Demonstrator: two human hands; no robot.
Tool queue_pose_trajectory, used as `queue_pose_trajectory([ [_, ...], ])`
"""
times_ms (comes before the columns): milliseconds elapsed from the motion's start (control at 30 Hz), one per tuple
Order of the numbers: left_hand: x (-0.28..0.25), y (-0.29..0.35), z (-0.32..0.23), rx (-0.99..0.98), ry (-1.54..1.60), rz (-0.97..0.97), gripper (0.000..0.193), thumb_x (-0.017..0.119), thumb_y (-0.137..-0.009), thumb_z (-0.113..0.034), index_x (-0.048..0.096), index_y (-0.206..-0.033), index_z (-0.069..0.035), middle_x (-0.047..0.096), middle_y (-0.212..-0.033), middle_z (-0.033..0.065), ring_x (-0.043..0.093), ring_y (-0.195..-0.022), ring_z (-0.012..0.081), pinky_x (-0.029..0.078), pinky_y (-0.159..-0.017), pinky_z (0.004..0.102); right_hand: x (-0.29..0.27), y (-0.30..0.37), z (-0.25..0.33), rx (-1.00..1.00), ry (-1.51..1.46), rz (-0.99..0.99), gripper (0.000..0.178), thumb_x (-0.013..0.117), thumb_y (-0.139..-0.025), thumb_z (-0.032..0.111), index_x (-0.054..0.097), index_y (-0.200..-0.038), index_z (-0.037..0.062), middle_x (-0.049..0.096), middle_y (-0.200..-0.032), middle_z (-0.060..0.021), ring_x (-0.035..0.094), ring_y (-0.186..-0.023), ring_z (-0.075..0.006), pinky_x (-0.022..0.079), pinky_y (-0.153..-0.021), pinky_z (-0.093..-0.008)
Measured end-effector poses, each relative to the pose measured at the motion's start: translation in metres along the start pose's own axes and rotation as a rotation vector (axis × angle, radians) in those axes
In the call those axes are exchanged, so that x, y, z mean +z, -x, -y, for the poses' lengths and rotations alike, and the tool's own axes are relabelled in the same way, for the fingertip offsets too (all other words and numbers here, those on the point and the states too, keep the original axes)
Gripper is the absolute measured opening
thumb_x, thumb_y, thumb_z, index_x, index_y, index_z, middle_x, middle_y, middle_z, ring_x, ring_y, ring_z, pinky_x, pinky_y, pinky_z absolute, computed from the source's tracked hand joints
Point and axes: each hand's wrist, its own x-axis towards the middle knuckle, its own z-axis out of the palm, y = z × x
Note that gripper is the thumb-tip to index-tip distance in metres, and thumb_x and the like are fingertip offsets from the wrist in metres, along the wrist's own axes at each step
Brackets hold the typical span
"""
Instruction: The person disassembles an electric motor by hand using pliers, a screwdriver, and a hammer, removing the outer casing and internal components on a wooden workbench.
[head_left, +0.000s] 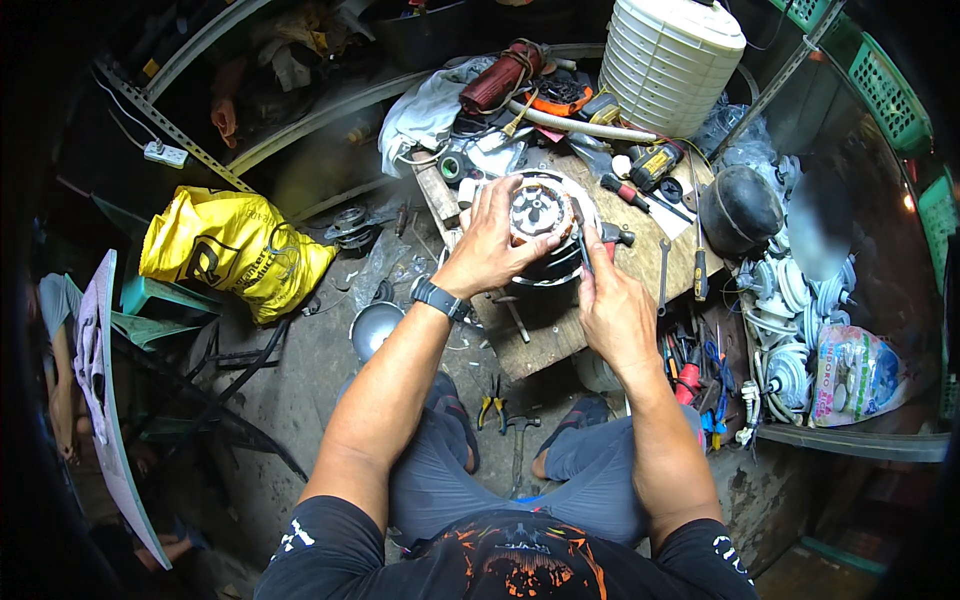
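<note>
A round motor stator with copper-coloured windings and a pale slotted core sits over a white-rimmed round housing on the wooden workbench. My left hand is curled around the stator's left and near side, thumb across its near edge. On the other side, my right hand grips a slim dark tool, its upper end against the stator's right edge. Most of the tool is hidden by my fingers, so its kind cannot be made out. A hammer head lies just beyond my right fingers.
A wrench, screwdriver and yellow drill lie on the bench's right. Behind stands a white ribbed bucket. White motor parts pile up at right. Pliers and a hammer lie between my feet; a yellow bag stands left.
</note>
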Motion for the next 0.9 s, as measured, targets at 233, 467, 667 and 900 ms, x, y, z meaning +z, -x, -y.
queue_pose_trajectory([
  [233, 0.0, 0.001, 0.004, 0.02, 0.01, -0.015, 0.095, 0.084, -0.086, -0.046, 0.035, -0.153, 0.002, 0.044, -0.148, 0.027, 0.043, -0.142, 0.0419, 0.035, -0.12, 0.0478, 0.011, -0.013, 0.0, -0.003, -0.126, -0.043, 0.06, 0.06, -0.098, 0.011, 0.046, -0.156, 0.0073, 0.071, -0.081, -0.0249, 0.071, -0.075, -0.0449, 0.056, -0.07, -0.0556],
  [467, 0.003, 0.0, 0.002, 0.005, 0.023, -0.02, 0.093, 0.085, -0.086, -0.043, 0.036, -0.151, 0.002, 0.046, -0.145, 0.0255, 0.047, -0.138, 0.0415, 0.037, -0.118, 0.0481, 0.0, -0.023, -0.004, -0.02, -0.039, 0.022, 0.06, 0.06, -0.098, 0.012, 0.046, -0.156, 0.0097, 0.071, -0.078, -0.0275, 0.071, -0.074, -0.0466, 0.057, -0.073, -0.0567],
  [667, 0.005, 0.0, 0.005, 0.018, 0.018, -0.041, 0.093, 0.084, -0.085, -0.046, 0.037, -0.15, 0.001, 0.047, -0.142, 0.0244, 0.048, -0.136, 0.0408, 0.037, -0.117, 0.0498, -0.014, -0.033, -0.003, -0.048, 0.011, 0.08, 0.055, 0.06, -0.098, 0.014, 0.051, -0.152, 0.008, 0.071, -0.077, -0.0268, 0.071, -0.073, -0.0463, 0.057, -0.071, -0.0572],
  [900, 0.002, 0.0, 0.005, 0.017, -0.003, -0.025, 0.094, 0.084, -0.084, -0.049, 0.038, -0.15, 0.0, 0.047, -0.143, 0.0238, 0.045, -0.139, 0.0401, 0.036, -0.117, 0.0493, -0.018, -0.019, 0.001, -0.071, 0.062, 0.082, 0.056, 0.059, -0.099, 0.017, 0.05, -0.153, 0.0105, 0.073, -0.082, -0.0242, 0.071, -0.075, -0.0448, 0.057, -0.072, -0.0563],
])
